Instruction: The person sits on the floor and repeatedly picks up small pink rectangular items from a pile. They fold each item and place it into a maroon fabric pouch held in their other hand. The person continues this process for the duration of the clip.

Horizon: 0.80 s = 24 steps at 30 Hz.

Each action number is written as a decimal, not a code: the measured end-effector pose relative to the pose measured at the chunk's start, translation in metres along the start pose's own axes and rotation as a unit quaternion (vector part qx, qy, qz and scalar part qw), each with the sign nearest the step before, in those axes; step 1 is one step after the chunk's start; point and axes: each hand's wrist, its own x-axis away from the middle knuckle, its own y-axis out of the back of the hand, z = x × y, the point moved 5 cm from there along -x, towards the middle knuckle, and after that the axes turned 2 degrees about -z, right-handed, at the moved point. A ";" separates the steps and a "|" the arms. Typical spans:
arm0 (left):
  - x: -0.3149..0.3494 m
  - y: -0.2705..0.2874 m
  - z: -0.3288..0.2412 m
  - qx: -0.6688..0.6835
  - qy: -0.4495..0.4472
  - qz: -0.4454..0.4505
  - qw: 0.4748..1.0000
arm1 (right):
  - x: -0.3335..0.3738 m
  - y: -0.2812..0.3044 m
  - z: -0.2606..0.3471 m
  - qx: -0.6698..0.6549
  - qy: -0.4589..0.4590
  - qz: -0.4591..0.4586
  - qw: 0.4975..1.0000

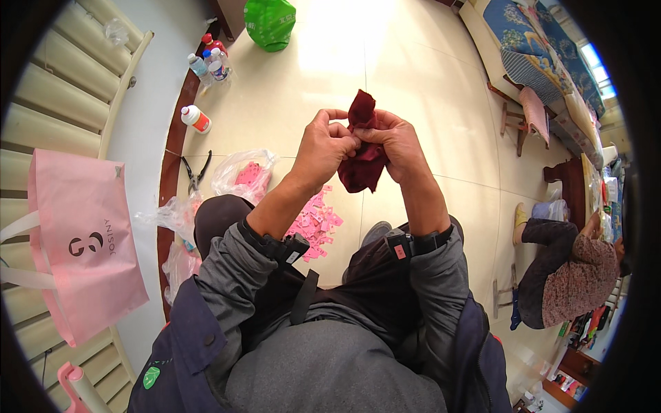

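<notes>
A dark red piece of cloth (363, 166) is held up in front of me between both hands, bunched in its middle with loose ends above and below. My left hand (326, 146) pinches it from the left with curled fingers. From the right, my right hand (398, 143) grips it, the thumb pressed across the cloth near the left fingertips. Whether anything small sits between the fingers cannot be made out. Below the hands, a heap of small pink pieces (315, 226) lies on the floor between my legs.
Left of my knee lie a clear plastic bag (244, 173) with pink pieces and black-handled pliers (197, 171). Bottles (215, 65) and a green bag (270, 25) stand farther off. A pink tote bag (86, 244) hangs at left. Another person (571, 272) sits at right near a stool (523, 124).
</notes>
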 end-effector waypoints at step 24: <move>0.004 0.017 -0.017 0.053 0.030 0.021 0.998 | 0.008 0.031 0.019 0.047 0.036 -0.120 0.991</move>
